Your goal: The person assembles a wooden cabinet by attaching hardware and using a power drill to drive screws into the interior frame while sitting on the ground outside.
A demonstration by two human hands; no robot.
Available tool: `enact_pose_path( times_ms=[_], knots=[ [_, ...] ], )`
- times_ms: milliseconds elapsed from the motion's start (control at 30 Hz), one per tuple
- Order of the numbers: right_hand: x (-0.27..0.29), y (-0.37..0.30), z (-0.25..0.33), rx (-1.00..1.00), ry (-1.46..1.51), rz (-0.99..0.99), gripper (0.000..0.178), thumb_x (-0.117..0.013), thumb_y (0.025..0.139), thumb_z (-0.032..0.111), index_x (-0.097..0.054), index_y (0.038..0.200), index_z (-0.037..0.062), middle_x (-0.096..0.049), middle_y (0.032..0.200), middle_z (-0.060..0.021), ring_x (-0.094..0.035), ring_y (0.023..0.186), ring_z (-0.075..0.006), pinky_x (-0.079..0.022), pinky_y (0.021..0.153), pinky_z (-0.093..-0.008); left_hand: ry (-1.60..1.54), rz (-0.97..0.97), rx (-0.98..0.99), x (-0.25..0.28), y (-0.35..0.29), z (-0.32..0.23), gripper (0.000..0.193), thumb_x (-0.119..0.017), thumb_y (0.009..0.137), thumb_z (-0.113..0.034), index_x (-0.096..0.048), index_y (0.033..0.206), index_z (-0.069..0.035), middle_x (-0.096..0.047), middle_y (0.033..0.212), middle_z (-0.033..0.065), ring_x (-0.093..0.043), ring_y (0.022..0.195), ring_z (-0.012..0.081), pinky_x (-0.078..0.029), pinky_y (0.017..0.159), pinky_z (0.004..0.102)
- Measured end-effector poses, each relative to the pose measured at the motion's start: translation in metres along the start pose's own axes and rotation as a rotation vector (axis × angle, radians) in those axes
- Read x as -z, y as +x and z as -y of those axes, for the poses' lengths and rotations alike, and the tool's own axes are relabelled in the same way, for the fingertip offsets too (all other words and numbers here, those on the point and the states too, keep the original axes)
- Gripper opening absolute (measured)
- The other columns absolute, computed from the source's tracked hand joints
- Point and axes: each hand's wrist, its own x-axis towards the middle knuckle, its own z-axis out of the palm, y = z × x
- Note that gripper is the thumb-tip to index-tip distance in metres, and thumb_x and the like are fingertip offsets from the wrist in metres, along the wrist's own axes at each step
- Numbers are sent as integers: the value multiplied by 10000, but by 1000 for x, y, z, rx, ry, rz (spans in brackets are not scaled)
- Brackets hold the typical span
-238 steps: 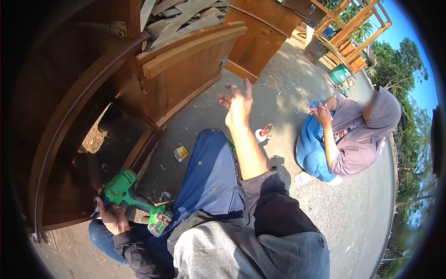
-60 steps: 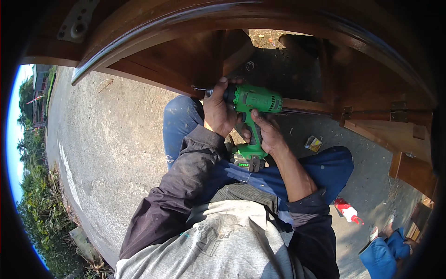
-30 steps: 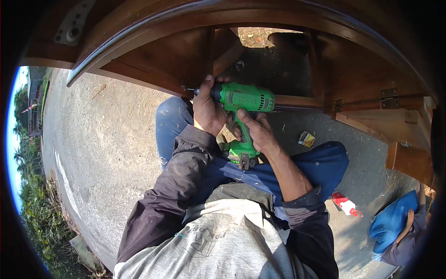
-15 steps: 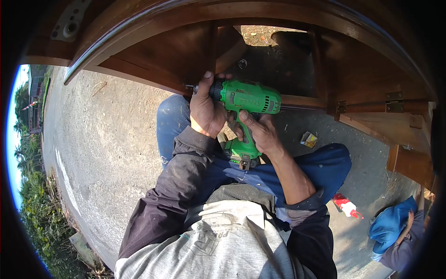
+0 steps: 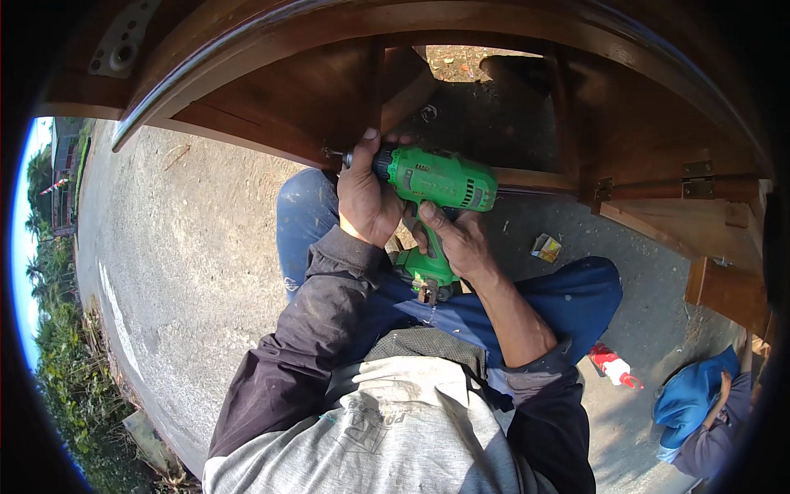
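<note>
A green cordless drill (image 5: 436,177) lies across my lap area, its nose pointing left at a brown wooden panel (image 5: 288,115). Wrapped around the handle, my right hand (image 5: 461,239) has its thumb along the back of the grip. My left hand (image 5: 366,193) is closed about the black chuck end, thumb up and some fingers hidden behind the tool. A thin metal bit (image 5: 332,152) juts out past that thumb, its tip at the panel's edge. Whether a screw is there I cannot make out.
Over my knees stands wooden furniture with an arched rail (image 5: 494,18) and brass-coloured hinges (image 5: 698,179) at the right. On the concrete lie a small yellow-and-dark box (image 5: 546,247) and a red-and-white bottle (image 5: 614,365). Another person (image 5: 724,428) with blue cloth is at the lower right.
The drill's nose has shifted slightly right and the body has tilted a little, so more of the bit shows. Both hands keep their hold.
</note>
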Motion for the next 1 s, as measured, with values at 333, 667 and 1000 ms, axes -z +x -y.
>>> enact_pose_path(
  times_ms=[333, 667, 1000],
  knots=[
    [-3, 2, 4, 56, 33, -1, 398, -705, 918, 258, -556, 1189, 8, -616, 948, -68, -574, 600, -130, -462, 511, -256, 27, 3, 29, -2, 0, -3, 226, -641, 944, -259, -595, 955, -39, -662, 943, 128, -637, 909, 267, -531, 862, 447],
    [1, 6, 2, -1, 64, -7, 429, -686, 933, 239, -504, 1248, 12, -624, 968, -84, -590, 616, -131, -477, 506, -241, 44, -37, -51, -4, 3, 2, 167, -634, 936, -195, -584, 952, -36, -658, 912, 117, -635, 880, 244, -540, 822, 429],
    [4, 9, 9, 18, -161, -38, 359, -709, 914, 303, -627, 1088, 0, -619, 750, -30, -514, 502, -98, -400, 480, -271, 16, 34, -12, 4, 5, 1, 197, -662, 932, -247, -594, 970, -66, -639, 943, 75, -621, 957, 247, -514, 910, 433]
  ],
)
